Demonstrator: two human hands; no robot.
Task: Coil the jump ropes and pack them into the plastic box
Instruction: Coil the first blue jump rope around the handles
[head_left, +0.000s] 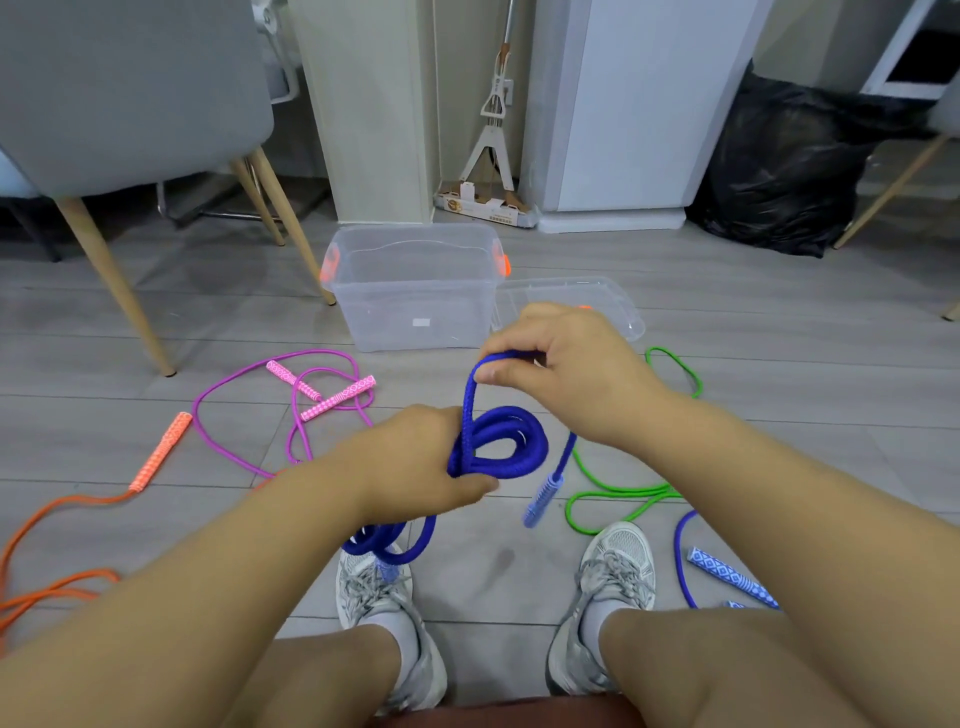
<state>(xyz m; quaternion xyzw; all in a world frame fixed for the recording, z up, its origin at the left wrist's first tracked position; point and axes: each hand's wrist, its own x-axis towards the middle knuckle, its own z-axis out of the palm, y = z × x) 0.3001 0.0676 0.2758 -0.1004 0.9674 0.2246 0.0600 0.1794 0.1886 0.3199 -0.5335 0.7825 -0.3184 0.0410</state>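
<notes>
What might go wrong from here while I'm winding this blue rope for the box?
The coil of blue rope is held only by the left hand while the right hand pinches one loop; it may spring open. The slack hanging over the left shoe could catch there. The dangling handle might snag the green rope.

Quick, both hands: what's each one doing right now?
Left hand: grips the coiled blue jump rope.
Right hand: pinches a loop of the same rope, raised above the coil.
</notes>
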